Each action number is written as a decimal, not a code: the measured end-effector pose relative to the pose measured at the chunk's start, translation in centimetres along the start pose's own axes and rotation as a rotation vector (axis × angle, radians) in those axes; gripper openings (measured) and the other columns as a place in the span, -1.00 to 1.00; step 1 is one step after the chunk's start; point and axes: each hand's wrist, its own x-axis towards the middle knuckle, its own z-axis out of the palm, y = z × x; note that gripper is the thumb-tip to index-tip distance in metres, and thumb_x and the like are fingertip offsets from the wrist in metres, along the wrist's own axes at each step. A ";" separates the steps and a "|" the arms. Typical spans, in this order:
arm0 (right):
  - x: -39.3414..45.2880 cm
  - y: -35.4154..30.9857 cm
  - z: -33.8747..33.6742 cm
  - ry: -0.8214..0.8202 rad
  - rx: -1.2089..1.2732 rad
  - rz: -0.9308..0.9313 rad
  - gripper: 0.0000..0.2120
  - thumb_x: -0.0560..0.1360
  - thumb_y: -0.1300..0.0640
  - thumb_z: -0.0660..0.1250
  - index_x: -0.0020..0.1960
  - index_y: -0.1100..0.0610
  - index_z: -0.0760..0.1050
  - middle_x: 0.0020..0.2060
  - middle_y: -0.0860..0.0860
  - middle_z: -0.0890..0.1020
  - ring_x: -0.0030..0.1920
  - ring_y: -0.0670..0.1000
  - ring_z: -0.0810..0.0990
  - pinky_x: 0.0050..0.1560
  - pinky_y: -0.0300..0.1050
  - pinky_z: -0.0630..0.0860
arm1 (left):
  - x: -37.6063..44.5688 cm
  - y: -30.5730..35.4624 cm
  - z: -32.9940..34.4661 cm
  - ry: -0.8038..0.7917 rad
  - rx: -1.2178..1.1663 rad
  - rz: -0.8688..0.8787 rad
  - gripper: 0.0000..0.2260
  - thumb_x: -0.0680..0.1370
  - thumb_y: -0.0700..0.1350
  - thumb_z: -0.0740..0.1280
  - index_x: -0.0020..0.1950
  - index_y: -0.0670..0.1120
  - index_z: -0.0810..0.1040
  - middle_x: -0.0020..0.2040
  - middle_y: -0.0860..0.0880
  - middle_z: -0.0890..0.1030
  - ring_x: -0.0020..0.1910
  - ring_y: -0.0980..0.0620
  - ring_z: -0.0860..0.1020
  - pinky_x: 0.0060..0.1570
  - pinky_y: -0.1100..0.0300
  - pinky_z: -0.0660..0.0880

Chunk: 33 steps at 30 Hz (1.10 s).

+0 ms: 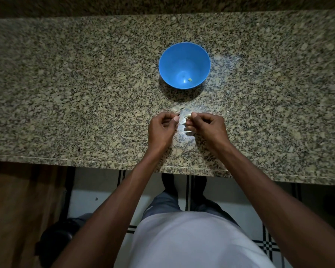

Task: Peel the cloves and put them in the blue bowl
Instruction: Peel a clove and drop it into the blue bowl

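Roughly, by label:
Left hand: fingers curled, thumb and fingertips pinching what looks like papery skin.
Right hand: fingers curled, pinching a pale clove at its tips; long axis too small to tell.
Blue bowl: straight ahead of both hands, well apart, slightly nearer the right hand.
In bowl: one small peeled piece.
Loose peel: on the granite counter, just beyond the left thumb.

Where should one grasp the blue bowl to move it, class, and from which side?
Grip the bowl by its rim, probably at the near edge, coming from above. It stands upright and open on the counter, its wall tapers downward, and that edge lies closest to both hands. A small pale piece lies inside, so keep it level.
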 end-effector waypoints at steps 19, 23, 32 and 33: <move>0.3 -0.8 -1.1 -0.131 -0.112 -0.036 -0.80 0.58 0.12 0.49 0.04 0.28 0.70 -0.14 0.19 0.76 -0.17 0.18 0.70 0.04 0.39 0.66 | 0.6 0.9 -0.4 -0.127 0.182 0.242 -0.80 0.51 -0.17 0.53 0.13 -0.10 0.72 0.04 0.03 0.71 -0.02 0.17 0.67 -0.01 0.25 0.65; 0.3 -0.7 -1.0 -0.148 -0.144 -0.080 -0.81 0.59 0.10 0.48 0.06 0.24 0.71 -0.14 0.17 0.76 -0.12 0.30 0.72 0.00 0.42 0.65 | 0.7 0.9 -0.2 -0.107 0.137 0.225 -0.87 0.52 -0.22 0.53 0.06 -0.12 0.75 -0.06 0.02 0.75 -0.10 0.18 0.71 -0.02 0.12 0.69; 0.2 -0.6 -1.0 -0.142 -0.011 -0.043 -0.82 0.55 0.20 0.51 0.12 0.24 0.69 -0.03 0.19 0.75 -0.04 0.20 0.72 0.08 0.17 0.69 | 0.3 1.5 -0.1 -0.161 -0.109 0.031 -0.79 0.47 -0.16 0.59 0.04 -0.23 0.73 -0.10 -0.10 0.75 -0.14 0.00 0.75 -0.10 0.08 0.70; 0.3 -0.6 -1.1 -0.147 -0.016 -0.052 -0.82 0.55 0.20 0.51 0.12 0.24 0.70 -0.02 0.18 0.75 -0.02 0.23 0.73 0.08 0.17 0.69 | 0.2 1.6 -0.1 -0.171 -0.131 0.018 -0.77 0.46 -0.15 0.59 0.04 -0.24 0.72 -0.10 -0.12 0.75 -0.14 -0.03 0.75 -0.09 0.07 0.70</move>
